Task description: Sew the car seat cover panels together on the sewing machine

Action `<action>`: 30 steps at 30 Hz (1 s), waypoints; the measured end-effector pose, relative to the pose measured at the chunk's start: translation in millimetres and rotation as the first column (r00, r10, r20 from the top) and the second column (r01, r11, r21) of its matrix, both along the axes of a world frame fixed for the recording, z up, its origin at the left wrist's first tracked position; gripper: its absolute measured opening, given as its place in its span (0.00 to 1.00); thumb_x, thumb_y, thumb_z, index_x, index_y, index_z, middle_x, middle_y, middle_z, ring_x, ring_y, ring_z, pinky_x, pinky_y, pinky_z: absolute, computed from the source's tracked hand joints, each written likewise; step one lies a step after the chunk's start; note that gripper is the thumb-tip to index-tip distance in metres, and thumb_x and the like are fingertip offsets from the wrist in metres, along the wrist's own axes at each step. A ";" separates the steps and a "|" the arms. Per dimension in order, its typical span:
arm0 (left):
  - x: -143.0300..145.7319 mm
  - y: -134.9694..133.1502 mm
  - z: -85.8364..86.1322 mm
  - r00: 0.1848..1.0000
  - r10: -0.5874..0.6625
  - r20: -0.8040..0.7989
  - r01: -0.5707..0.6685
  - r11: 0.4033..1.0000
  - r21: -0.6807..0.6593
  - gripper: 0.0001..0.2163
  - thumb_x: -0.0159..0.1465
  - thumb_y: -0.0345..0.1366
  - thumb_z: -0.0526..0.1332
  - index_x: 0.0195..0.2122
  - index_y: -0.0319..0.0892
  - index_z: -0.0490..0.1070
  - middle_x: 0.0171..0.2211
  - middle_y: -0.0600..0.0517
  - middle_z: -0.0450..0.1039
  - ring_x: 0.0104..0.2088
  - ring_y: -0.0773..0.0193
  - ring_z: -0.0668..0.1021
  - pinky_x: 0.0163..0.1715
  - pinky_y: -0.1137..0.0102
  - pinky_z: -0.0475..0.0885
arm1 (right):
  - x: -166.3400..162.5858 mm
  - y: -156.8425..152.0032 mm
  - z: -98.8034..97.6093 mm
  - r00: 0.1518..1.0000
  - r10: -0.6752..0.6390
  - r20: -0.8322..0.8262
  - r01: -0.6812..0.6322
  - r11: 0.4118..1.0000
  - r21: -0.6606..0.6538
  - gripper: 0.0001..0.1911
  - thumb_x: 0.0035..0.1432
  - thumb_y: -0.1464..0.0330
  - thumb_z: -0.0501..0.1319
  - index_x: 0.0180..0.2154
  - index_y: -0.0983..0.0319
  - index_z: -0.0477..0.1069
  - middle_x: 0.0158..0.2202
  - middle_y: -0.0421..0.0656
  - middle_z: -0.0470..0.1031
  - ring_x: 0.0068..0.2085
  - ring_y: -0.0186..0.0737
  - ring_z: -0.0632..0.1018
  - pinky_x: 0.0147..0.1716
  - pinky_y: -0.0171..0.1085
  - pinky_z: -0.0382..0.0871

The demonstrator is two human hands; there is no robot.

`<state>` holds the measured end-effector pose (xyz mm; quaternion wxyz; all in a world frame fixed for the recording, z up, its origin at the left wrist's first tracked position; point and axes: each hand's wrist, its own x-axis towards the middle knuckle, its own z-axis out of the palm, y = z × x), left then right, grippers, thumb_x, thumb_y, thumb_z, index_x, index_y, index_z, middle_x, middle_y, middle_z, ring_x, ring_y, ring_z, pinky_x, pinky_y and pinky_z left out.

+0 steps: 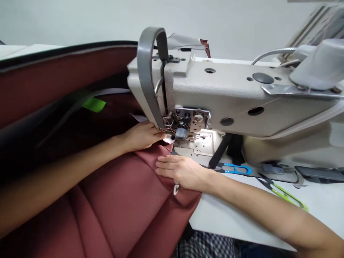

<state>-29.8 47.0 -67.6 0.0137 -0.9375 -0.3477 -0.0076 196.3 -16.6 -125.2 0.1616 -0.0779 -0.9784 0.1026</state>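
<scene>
A large dark-red padded cover (126, 200) lies across the table and my lap, its edge fed under the needle area (180, 133) of a beige industrial sewing machine (231, 96). My left hand (142, 135) is at the presser foot with fingers pinched on the red material's edge. My right hand (182, 171) lies flat on the red material just in front of the needle plate, fingers stretched out and together. A grey strap (146, 71) loops up over the machine head.
Blue thread snips (236, 169) and green thread snips (287, 195) lie on the white table (242, 211) to the right. A green tag (94, 104) shows on the cover behind. A dark phone-like object (319, 173) sits by the machine base.
</scene>
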 end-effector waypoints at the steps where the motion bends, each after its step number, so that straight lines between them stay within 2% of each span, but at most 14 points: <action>1: 0.2 2.8 -3.3 1.000 0.006 0.012 -0.005 1.000 -0.017 0.16 0.65 0.27 0.50 0.41 0.41 0.78 0.41 0.44 0.79 0.44 0.55 0.79 0.45 0.65 0.73 | 3.1 -2.6 -1.0 1.000 -0.021 -0.007 0.021 0.999 -0.035 0.21 0.72 0.73 0.48 0.60 0.72 0.69 0.63 0.46 0.68 0.66 0.42 0.65 0.68 0.38 0.56; 4: 1.0 8.4 -9.4 0.999 0.003 0.054 0.002 0.995 -0.099 0.13 0.64 0.30 0.54 0.42 0.41 0.78 0.41 0.48 0.80 0.41 0.58 0.79 0.42 0.69 0.72 | 8.7 -5.6 -2.7 0.999 -0.044 -0.025 0.041 0.994 -0.104 0.22 0.72 0.72 0.45 0.60 0.72 0.69 0.63 0.45 0.68 0.66 0.41 0.66 0.69 0.38 0.55; 7: 1.0 11.3 -8.2 0.994 -0.015 0.107 0.041 0.968 -0.249 0.13 0.67 0.35 0.56 0.46 0.48 0.79 0.39 0.54 0.81 0.36 0.64 0.79 0.36 0.74 0.70 | 8.7 -4.5 -3.4 0.999 -0.041 -0.017 0.038 0.989 -0.141 0.23 0.73 0.72 0.45 0.60 0.72 0.68 0.64 0.46 0.67 0.66 0.41 0.65 0.69 0.38 0.55; 9: 1.2 11.8 -6.1 0.992 -0.043 0.122 0.077 0.954 -0.289 0.14 0.68 0.34 0.54 0.47 0.50 0.79 0.37 0.55 0.81 0.32 0.66 0.78 0.31 0.74 0.66 | 8.0 -4.3 -3.4 0.998 -0.059 -0.009 0.057 0.984 -0.167 0.23 0.72 0.72 0.45 0.61 0.72 0.68 0.64 0.46 0.66 0.67 0.41 0.65 0.69 0.40 0.55; 12: 4.7 8.2 -3.3 0.990 -0.063 0.128 0.096 0.956 -0.277 0.13 0.68 0.31 0.55 0.42 0.48 0.80 0.34 0.55 0.80 0.30 0.67 0.77 0.29 0.73 0.63 | 8.2 -5.0 -2.5 0.995 -0.100 0.007 0.099 0.974 -0.206 0.22 0.71 0.72 0.48 0.61 0.69 0.68 0.65 0.45 0.65 0.67 0.42 0.64 0.70 0.44 0.54; 15: 13.4 -1.4 1.0 0.995 -0.041 0.087 0.057 0.982 -0.183 0.12 0.69 0.30 0.55 0.35 0.44 0.80 0.32 0.53 0.79 0.31 0.65 0.75 0.31 0.71 0.63 | 9.0 -5.0 -1.5 0.993 -0.112 0.021 0.114 0.966 -0.231 0.22 0.70 0.72 0.49 0.61 0.68 0.68 0.64 0.43 0.65 0.67 0.42 0.64 0.70 0.46 0.53; 17: 20.7 -9.5 4.4 1.000 -0.007 0.030 0.010 0.995 -0.103 0.12 0.69 0.31 0.55 0.34 0.43 0.79 0.32 0.52 0.78 0.30 0.64 0.74 0.31 0.70 0.62 | 9.2 -3.6 -1.6 0.994 -0.111 0.020 0.113 0.965 -0.236 0.22 0.70 0.72 0.50 0.61 0.68 0.68 0.64 0.43 0.66 0.67 0.42 0.64 0.70 0.46 0.54; 20: 30.1 -20.5 5.9 0.999 0.048 -0.017 -0.049 0.996 -0.069 0.13 0.71 0.32 0.52 0.37 0.42 0.77 0.33 0.51 0.77 0.31 0.63 0.73 0.32 0.70 0.63 | 9.4 0.6 -2.9 0.991 -0.137 0.005 0.134 0.965 -0.225 0.21 0.70 0.72 0.51 0.60 0.68 0.69 0.64 0.44 0.66 0.67 0.42 0.65 0.69 0.43 0.55; 24: 34.8 -27.6 -1.4 0.992 0.129 0.003 -0.129 0.991 -0.033 0.16 0.72 0.33 0.51 0.31 0.40 0.75 0.32 0.51 0.76 0.35 0.62 0.75 0.37 0.68 0.66 | 9.6 5.0 -3.3 0.990 -0.140 -0.013 0.136 0.977 -0.165 0.21 0.71 0.73 0.50 0.60 0.67 0.69 0.63 0.43 0.67 0.66 0.42 0.65 0.69 0.43 0.54; 27: 31.5 -26.3 -8.0 0.989 0.147 -0.010 -0.147 0.988 -0.049 0.11 0.70 0.32 0.55 0.35 0.43 0.78 0.34 0.52 0.77 0.36 0.61 0.76 0.38 0.68 0.67 | 8.9 3.8 0.0 0.987 -0.161 -0.011 0.159 0.983 -0.090 0.20 0.71 0.72 0.50 0.59 0.66 0.70 0.63 0.44 0.68 0.65 0.45 0.66 0.65 0.46 0.60; 30: 25.1 -22.0 -10.3 0.976 0.218 0.030 -0.213 0.970 -0.118 0.08 0.68 0.34 0.60 0.42 0.47 0.80 0.38 0.54 0.79 0.37 0.62 0.77 0.37 0.69 0.69 | 7.4 -1.1 4.2 0.953 -0.301 0.039 0.302 0.953 -0.009 0.19 0.68 0.73 0.54 0.58 0.66 0.70 0.65 0.47 0.66 0.56 0.51 0.69 0.53 0.48 0.71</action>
